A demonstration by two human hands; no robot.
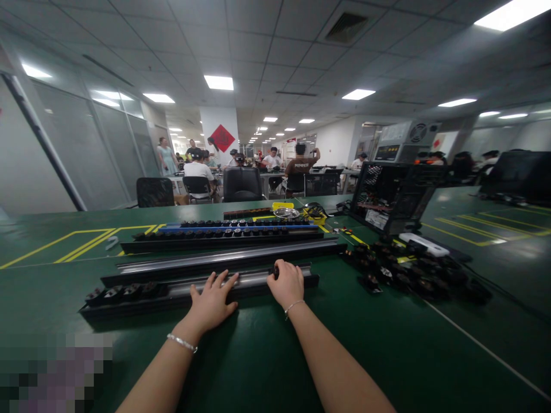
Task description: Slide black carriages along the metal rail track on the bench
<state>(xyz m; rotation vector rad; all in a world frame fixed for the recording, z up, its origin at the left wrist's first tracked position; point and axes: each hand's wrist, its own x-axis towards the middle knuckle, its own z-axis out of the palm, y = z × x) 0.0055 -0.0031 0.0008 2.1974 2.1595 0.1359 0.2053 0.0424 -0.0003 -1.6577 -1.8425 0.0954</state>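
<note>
Two bare forearms reach in from six o'clock, each with a thin bracelet at the wrist, over a dark green table (258, 355). At seven o'clock a blurred patch covers the corner.

At the centre, the left hand (213, 301) lies flat and released, fingers spread, with its fingertips resting on the near rail (253, 282), a long black bar with a silver channel running from nine to three o'clock. The right hand (286, 284) sits just beside it, toward three o'clock, with its fingers curled down onto the same rail. A small black piece (275, 269) shows at its thumb, but it is not clear whether the hand is pinching it.

A short row of black clips (124, 292) sits at the rail's nine o'clock end. Toward twelve o'clock from the hands lie a second rail (224, 258), also bare, and then a third rail (224, 234) lined with black clips.

At three o'clock a loose heap of black parts (408, 269) spreads across the table, with a white bar (424, 245) just behind it. An open computer case (394, 198) stands at two o'clock. A metal bowl (286, 213) rests near twelve o'clock, and behind it stands an empty office chair (242, 183). Other people (301, 163) sit and stand at tables far across the room.
</note>
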